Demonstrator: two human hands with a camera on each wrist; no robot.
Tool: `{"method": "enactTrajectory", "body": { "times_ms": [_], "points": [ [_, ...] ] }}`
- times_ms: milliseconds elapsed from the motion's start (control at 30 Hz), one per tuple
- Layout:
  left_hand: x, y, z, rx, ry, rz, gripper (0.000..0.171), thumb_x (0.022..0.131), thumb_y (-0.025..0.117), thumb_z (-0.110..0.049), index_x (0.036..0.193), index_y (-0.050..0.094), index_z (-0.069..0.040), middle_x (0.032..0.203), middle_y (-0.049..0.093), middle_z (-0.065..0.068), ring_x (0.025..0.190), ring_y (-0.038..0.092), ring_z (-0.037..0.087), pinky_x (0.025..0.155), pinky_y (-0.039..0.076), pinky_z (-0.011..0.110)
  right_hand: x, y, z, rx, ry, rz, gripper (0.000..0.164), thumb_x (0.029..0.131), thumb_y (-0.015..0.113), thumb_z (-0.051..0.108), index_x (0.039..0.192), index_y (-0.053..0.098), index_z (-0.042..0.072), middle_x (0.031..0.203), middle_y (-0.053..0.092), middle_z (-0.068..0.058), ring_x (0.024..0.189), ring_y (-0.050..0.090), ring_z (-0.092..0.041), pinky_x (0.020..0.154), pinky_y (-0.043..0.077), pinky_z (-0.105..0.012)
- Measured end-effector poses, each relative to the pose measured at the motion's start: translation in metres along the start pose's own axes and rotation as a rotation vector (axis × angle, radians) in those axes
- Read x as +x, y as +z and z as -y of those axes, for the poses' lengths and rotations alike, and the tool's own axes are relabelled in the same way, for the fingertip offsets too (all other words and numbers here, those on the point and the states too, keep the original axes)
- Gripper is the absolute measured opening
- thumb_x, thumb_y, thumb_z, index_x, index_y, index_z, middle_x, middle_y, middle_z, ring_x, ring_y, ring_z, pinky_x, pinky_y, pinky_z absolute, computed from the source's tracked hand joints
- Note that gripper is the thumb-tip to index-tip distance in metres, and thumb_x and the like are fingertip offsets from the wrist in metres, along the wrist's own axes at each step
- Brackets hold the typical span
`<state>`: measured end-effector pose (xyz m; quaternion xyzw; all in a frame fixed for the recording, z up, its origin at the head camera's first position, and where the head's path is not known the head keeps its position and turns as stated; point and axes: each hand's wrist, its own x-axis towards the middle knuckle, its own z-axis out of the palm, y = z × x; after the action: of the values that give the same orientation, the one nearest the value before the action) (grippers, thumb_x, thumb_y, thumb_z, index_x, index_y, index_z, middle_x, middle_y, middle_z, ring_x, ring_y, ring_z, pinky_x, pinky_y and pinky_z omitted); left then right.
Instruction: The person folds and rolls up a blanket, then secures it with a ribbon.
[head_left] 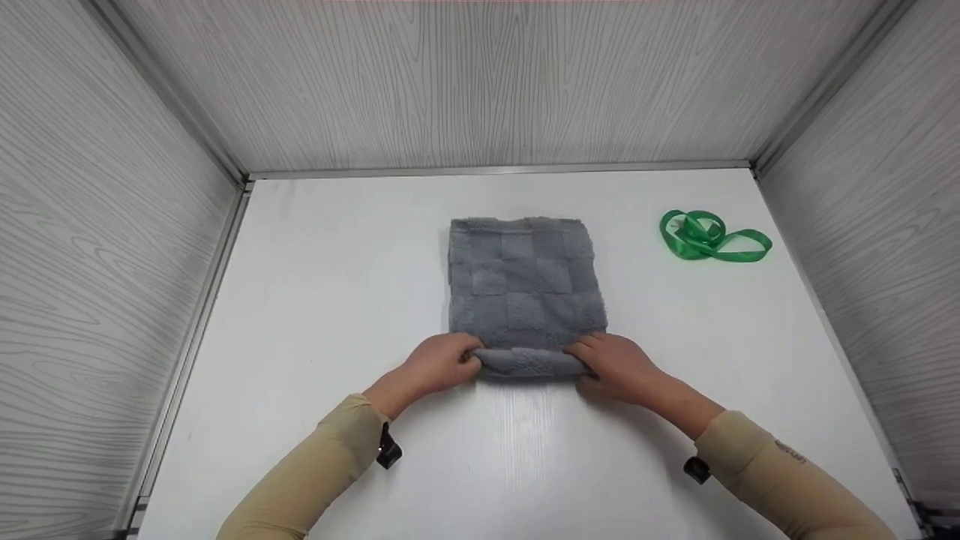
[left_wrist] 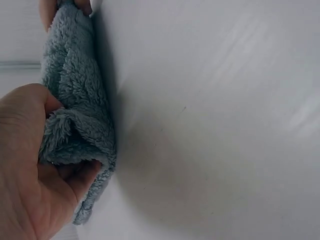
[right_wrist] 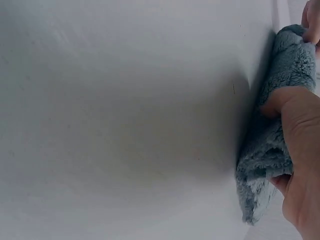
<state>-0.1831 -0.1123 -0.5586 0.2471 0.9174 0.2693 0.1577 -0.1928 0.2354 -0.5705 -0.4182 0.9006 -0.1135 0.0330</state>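
A grey fluffy towel [head_left: 525,274] with a checked pattern lies flat on the white table, its near edge turned over into a thick roll [head_left: 529,363]. At the left end of that roll, my left hand [head_left: 441,364] grips the cloth. My right hand [head_left: 616,365] holds the opposite end. In the left wrist view the thumb presses on the outside of the towel [left_wrist: 75,75] while fingers reach inside the open fold. The right wrist view shows the thumb on the rolled towel [right_wrist: 290,65] and a finger tucked into its end.
A loosely looped green ribbon [head_left: 694,238] lies on the table at the back right. Pale wood-grain panels [head_left: 495,82] enclose the table [head_left: 337,262] at the back and both sides. Each wrist carries a small black camera [head_left: 389,450].
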Motion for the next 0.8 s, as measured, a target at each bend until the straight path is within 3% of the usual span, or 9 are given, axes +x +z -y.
{"method": "enactTrajectory", "body": {
  "times_ms": [133, 267, 367, 533, 633, 800],
  "points": [
    [-0.004, 0.0, 0.006, 0.048, 0.065, 0.05, 0.038, 0.092, 0.069, -0.029, 0.127, 0.068, -0.015, 0.116, 0.068, -0.001, 0.105, 0.062, 0.019, 0.091, 0.051, 0.039, 0.002, -0.004, -0.005, 0.144, 0.131, -0.006, 0.023, 0.092, 0.064, 0.009, 0.114, 0.069, 0.012, 0.101, 0.069, -0.002, 0.093, 0.065, -0.024, 0.078, 0.053, -0.044],
    [-0.008, 0.003, 0.011, 0.071, 0.09, 0.078, 0.069, 0.087, 0.081, -0.037, 0.146, 0.053, -0.014, 0.14, 0.059, 0.005, 0.13, 0.053, 0.025, 0.107, 0.045, 0.042, 0.002, -0.008, -0.012, 0.304, 0.268, -0.028, 0.024, 0.095, 0.059, 0.012, 0.115, 0.071, 0.015, 0.094, 0.069, 0.004, 0.08, 0.06, -0.017, 0.074, 0.05, -0.041],
    [-0.01, 0.006, 0.014, 0.009, 0.03, 0.054, 0.073, 0.088, 0.083, -0.025, 0.151, 0.048, -0.012, 0.147, 0.054, 0.008, 0.136, 0.049, 0.029, 0.111, 0.041, 0.045, 0.003, -0.009, -0.019, 0.412, 0.366, -0.067, 0.018, 0.099, 0.062, 0.017, 0.113, 0.073, 0.016, 0.09, 0.068, 0.006, 0.075, 0.055, -0.015, 0.072, 0.048, -0.038],
    [-0.006, 0.005, 0.016, -0.172, -0.139, -0.045, 0.046, 0.093, 0.072, -0.009, 0.136, 0.059, -0.009, 0.132, 0.064, 0.011, 0.125, 0.058, 0.032, 0.104, 0.046, 0.048, 0.003, -0.006, -0.026, 0.59, 0.501, -0.145, 0.021, 0.099, 0.07, 0.032, 0.111, 0.073, 0.015, 0.097, 0.07, 0.002, 0.085, 0.06, -0.018, 0.077, 0.049, -0.04],
    [-0.002, 0.001, 0.018, -0.295, -0.237, -0.099, 0.032, 0.096, 0.065, -0.012, 0.128, 0.063, -0.009, 0.124, 0.067, 0.01, 0.119, 0.061, 0.031, 0.099, 0.049, 0.048, 0.002, -0.003, -0.029, 0.666, 0.561, -0.153, 0.034, 0.094, 0.076, 0.041, 0.117, 0.071, 0.016, 0.11, 0.071, -0.001, 0.101, 0.064, -0.022, 0.086, 0.05, -0.044],
    [0.002, -0.003, 0.022, -0.441, -0.338, -0.149, 0.036, 0.102, 0.06, -0.022, 0.134, 0.062, -0.007, 0.13, 0.064, 0.011, 0.124, 0.058, 0.028, 0.102, 0.047, 0.048, -0.004, 0.0, -0.031, 0.72, 0.554, -0.12, 0.046, 0.091, 0.08, 0.035, 0.129, 0.067, 0.012, 0.119, 0.07, -0.006, 0.111, 0.063, -0.027, 0.092, 0.05, -0.048]
  ]
}}
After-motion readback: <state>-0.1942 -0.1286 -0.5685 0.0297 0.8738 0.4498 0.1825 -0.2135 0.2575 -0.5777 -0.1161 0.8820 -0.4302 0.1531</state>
